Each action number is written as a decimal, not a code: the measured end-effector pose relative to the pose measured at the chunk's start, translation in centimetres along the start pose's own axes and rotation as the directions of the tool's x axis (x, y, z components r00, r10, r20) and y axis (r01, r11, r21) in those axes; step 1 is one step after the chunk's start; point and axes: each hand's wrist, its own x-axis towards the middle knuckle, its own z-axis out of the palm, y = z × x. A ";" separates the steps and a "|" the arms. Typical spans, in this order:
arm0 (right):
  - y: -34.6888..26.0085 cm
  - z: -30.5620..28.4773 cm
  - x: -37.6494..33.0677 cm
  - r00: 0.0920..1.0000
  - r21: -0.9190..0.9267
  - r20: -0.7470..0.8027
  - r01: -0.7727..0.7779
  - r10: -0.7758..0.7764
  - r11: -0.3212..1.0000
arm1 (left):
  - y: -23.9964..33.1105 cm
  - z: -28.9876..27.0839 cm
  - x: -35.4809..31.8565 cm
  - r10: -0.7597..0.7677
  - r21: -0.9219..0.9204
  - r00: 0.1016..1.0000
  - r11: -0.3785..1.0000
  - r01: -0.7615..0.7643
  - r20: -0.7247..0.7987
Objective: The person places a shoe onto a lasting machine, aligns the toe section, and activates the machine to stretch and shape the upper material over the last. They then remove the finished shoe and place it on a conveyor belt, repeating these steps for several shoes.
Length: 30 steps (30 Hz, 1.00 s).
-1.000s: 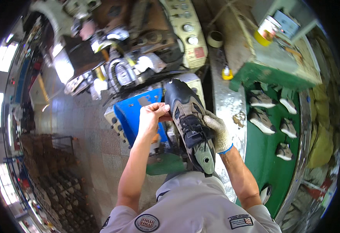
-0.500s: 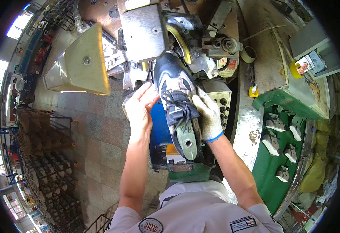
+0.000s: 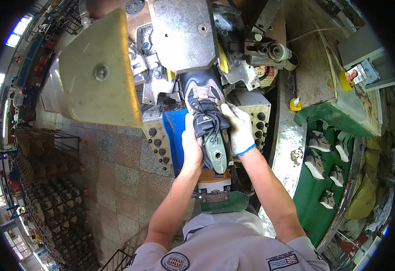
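Observation:
A dark shoe upper with beige panels and black laces (image 3: 206,113) is stretched over a green shoe last (image 3: 217,152), heel toward me. Its toe sits under the metal plate (image 3: 184,38) of a machine, so the tip is hidden. My bare left hand (image 3: 191,142) presses along the upper's left side, fingers mostly behind it. On the right side, my right hand (image 3: 239,128) in a white work glove with a blue cuff grips the upper. Yellow-edged metal jaws (image 3: 223,61) flank the toe.
A large yellowed cover (image 3: 93,74) juts out at the left of the machine. Panels of black knobs (image 3: 259,126) flank the blue part below. Several shoes (image 3: 314,163) lie on a green conveyor (image 3: 308,198) at the right. Racks (image 3: 48,203) stand on the far left.
My left hand has closed in from beside the shoe onto its side. The shoe's toe has gone further under the plate, and my head view has shifted slightly.

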 end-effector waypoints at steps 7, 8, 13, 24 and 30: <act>0.8 1.4 -0.5 0.993 -0.045 -0.074 0.091 -0.094 0.995 | -0.1 -2.2 1.6 -0.049 -0.117 0.987 0.991 0.067 0.153; 0.7 1.6 -0.7 0.991 -0.065 -0.097 0.088 -0.094 0.994 | -0.7 -3.0 2.6 -0.113 -0.205 0.972 0.966 0.156 0.207; -0.5 0.8 -0.3 1.000 0.036 0.013 -0.014 0.013 0.999 | -2.5 -2.3 2.2 0.088 -0.072 0.991 0.994 -0.081 0.101; 1.0 0.8 0.1 0.997 0.004 -0.077 0.024 -0.024 1.000 | -0.9 -1.7 2.1 -0.060 -0.141 0.984 0.986 0.085 0.167; 4.4 2.1 0.0 0.991 0.232 -0.132 0.029 0.002 0.972 | -4.9 -6.6 7.2 0.074 -0.101 0.987 0.993 -0.060 0.141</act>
